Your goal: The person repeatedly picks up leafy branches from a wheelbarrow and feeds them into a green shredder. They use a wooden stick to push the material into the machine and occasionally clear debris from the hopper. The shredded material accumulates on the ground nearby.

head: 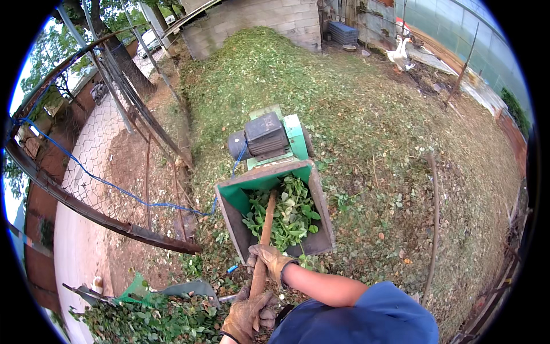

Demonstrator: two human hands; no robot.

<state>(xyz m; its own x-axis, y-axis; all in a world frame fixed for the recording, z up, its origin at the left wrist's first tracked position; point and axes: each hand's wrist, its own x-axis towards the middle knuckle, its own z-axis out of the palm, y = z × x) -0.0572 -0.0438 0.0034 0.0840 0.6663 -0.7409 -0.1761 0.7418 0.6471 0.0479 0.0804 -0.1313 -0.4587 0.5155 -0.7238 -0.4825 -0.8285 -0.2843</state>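
Observation:
Both my hands, in tan work gloves, grip a wooden pole point(268, 219). My right hand point(268, 260) closes around it just before the near edge of a metal feed hopper point(322, 215). Lower down, at the pole's near end, my left hand point(249, 316) holds it. The pole's far end rests among leafy green plants point(292, 210) inside the hopper, where its tip is partly hidden. Behind the hopper sits the green machine housing point(295, 135) with a dark electric motor point(266, 133). A blue cable point(129, 195) runs from the left towards the machine.
A heap of cut leaves point(159, 322) lies at lower left beside green netting point(135, 292). Wire mesh fencing point(103, 159) curves along the left. Chopped greenery point(258, 64) is piled against a block wall point(283, 21). White geese point(399, 53) stand at upper right; a stick point(435, 215) lies right.

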